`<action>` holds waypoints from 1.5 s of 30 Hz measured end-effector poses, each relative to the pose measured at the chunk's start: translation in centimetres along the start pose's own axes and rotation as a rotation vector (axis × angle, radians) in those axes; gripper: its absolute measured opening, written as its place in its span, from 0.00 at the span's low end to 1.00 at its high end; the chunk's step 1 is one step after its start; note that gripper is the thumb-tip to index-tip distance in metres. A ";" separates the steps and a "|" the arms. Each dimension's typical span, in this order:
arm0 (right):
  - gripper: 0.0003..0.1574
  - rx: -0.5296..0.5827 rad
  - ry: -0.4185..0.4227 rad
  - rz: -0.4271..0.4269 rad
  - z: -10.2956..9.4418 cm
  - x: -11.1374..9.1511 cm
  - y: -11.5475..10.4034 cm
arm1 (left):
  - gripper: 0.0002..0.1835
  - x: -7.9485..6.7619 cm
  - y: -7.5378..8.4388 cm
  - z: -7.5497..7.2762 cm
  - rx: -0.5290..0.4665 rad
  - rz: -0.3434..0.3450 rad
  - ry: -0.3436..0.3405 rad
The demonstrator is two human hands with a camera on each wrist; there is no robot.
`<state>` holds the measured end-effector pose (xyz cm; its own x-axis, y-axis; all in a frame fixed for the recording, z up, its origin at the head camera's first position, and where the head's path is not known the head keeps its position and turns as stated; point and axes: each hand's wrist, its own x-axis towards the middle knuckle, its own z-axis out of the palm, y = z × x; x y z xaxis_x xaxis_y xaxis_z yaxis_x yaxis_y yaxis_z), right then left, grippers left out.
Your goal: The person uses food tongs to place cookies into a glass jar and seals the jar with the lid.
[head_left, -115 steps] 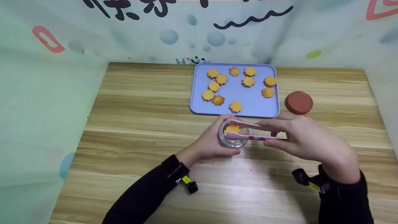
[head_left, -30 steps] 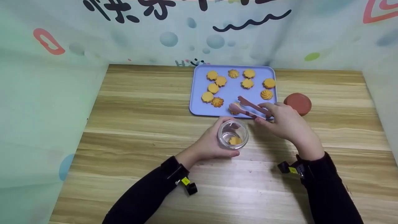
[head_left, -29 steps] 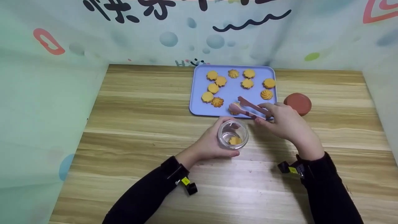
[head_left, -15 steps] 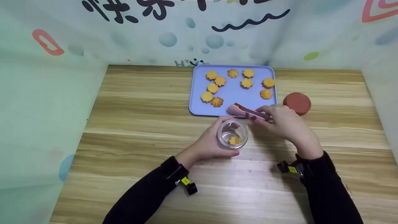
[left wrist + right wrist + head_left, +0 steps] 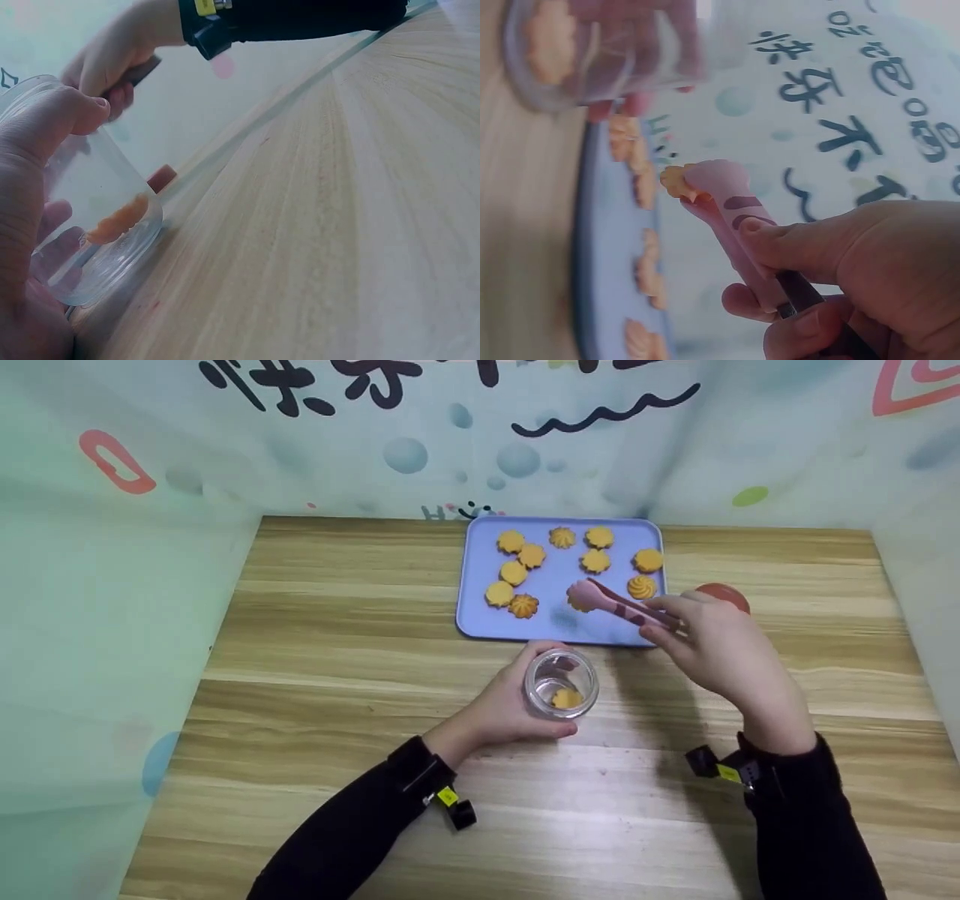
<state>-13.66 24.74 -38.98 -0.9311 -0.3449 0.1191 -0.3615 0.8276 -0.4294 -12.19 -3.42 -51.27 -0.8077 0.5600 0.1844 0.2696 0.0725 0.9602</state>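
Observation:
My left hand (image 5: 510, 701) grips a clear glass jar (image 5: 534, 706) from its left side; the jar is upright on the table with its mouth uncovered. One cookie (image 5: 120, 220) lies at the jar's bottom. With thumb and fingers my right hand (image 5: 716, 652) holds pink tongs (image 5: 609, 600), whose tips are closed on another cookie (image 5: 673, 182). In the head view that cookie is mostly covered by the tong tip and hangs above the blue tray (image 5: 480, 624). Several flower-shaped cookies (image 5: 523, 606) lie spread over the tray.
Right of the tray sits a round red-brown lid (image 5: 724, 594), partly hidden behind my right hand. The wooden table (image 5: 337, 607) extends left of the tray and in front of the jar. A printed cloth (image 5: 322, 457) walls off the back and sides.
The tongs closed on the cookie near the tray's front edge and lifted it up and to the right. A cookie was released into the jar earlier. My left hand stays in place.

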 end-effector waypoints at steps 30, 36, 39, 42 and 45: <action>0.15 0.052 -0.121 -0.358 -5.0 -4.7 -4.1 | 0.53 -0.1 0.0 0.0 -0.008 -0.008 -0.026; 0.14 0.040 -0.123 -0.330 -4.7 -4.6 -4.3 | 0.53 -0.1 0.1 0.0 -0.009 -0.014 -0.024; 0.14 0.031 -0.134 -0.328 -4.6 -4.6 -4.3 | 0.52 -0.1 0.0 0.0 -0.045 -0.006 -0.028; 0.15 0.021 -0.152 -0.315 -4.5 -4.6 -4.4 | 0.52 0.0 0.0 0.1 -0.084 0.007 -0.031; 0.16 0.015 -0.171 -0.295 -4.4 -4.6 -4.5 | 0.52 0.1 -0.1 0.1 -0.096 0.015 -0.033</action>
<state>-7.99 24.50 -33.65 -0.7641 -0.6390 0.0888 -0.6121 0.6747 -0.4125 -12.19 -3.27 -51.35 -0.7859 0.5872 0.1937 0.2290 -0.0146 0.9733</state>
